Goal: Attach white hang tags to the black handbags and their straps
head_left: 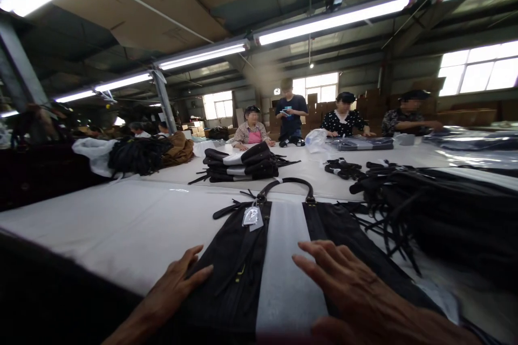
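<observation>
A black handbag lies flat in front of me, its curved handle pointing away across the table. Down its middle runs a wide whitish-grey strip. A tag in clear plastic hangs near the left foot of the handle. My left hand is at the bag's left edge, thumb and fingers apart. Over the strip and the right half of the bag spreads my right hand, fingers extended and holding nothing. Whether its palm presses on the bag cannot be seen.
On the white table is a stack of folded black bags. Many black bags with straps are heaped at right. Black straps and plastic-wrapped goods lie farther back. Several people are across the table.
</observation>
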